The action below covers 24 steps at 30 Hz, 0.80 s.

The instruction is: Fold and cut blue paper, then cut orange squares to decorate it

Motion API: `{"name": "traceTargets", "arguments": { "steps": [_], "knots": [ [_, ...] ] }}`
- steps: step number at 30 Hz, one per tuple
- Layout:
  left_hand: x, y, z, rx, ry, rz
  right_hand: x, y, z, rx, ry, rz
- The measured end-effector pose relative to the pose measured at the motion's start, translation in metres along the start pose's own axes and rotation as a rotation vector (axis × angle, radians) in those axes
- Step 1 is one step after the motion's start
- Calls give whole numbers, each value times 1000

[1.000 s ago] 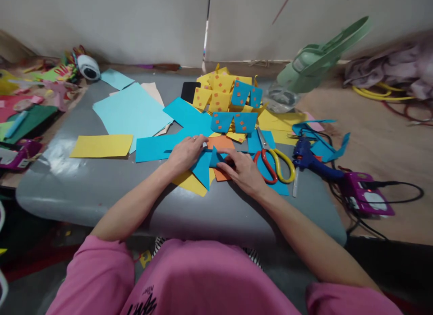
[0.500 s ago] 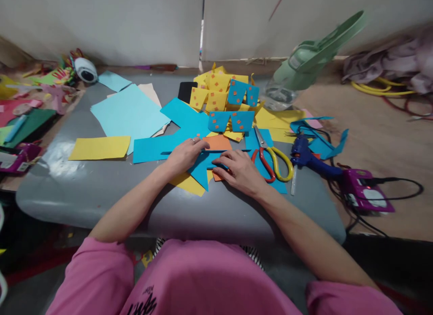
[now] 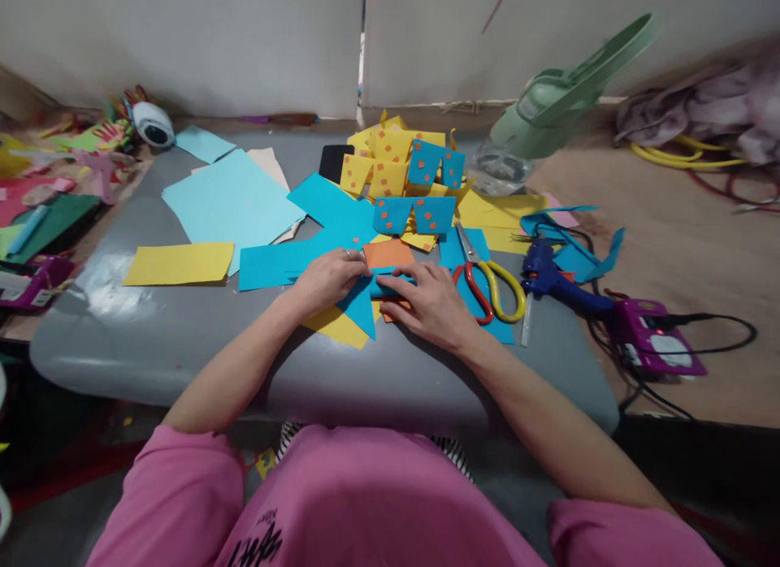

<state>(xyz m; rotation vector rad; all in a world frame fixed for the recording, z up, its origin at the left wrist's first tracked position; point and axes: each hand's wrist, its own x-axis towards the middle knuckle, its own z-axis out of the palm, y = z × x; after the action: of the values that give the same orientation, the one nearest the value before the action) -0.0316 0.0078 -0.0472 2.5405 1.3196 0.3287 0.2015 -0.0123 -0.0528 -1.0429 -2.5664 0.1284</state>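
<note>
My left hand (image 3: 332, 279) is closed at the fingertips on the left end of a folded blue paper strip (image 3: 390, 284). From the other side my right hand (image 3: 434, 309) grips the same strip, fingers bent over it; its right end is hidden under them. Beneath lie a blue sheet (image 3: 277, 266), an orange paper piece (image 3: 388, 253) and a yellow piece (image 3: 341, 327). Just right of my right hand rest scissors (image 3: 487, 283) with one red and one yellow handle. Beyond the hands stand blue paper glasses with orange dots (image 3: 414, 216) and several yellow dotted ones (image 3: 390, 177).
Pale blue sheets (image 3: 231, 197) and a yellow strip (image 3: 178, 264) lie to the left. On the right are a blue glue gun (image 3: 566, 289), a purple box with a cable (image 3: 655, 335) and a green bottle (image 3: 530, 116). A white camera-like device (image 3: 152, 126) sits at the back left.
The blue strip stood on edge as a long thin line; now its face shows folded between my hands. The fingers of my right hand have shifted slightly over it.
</note>
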Motion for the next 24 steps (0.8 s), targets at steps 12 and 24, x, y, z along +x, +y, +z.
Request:
{"name": "traceTargets", "arguments": {
  "steps": [12, 24],
  "knots": [
    [0, -4, 0, -35, 16, 24, 0, -8, -12, 156, -179, -273],
    [0, -8, 4, -5, 36, 34, -1, -16, -26, 219, -221, -378]
  ]
}}
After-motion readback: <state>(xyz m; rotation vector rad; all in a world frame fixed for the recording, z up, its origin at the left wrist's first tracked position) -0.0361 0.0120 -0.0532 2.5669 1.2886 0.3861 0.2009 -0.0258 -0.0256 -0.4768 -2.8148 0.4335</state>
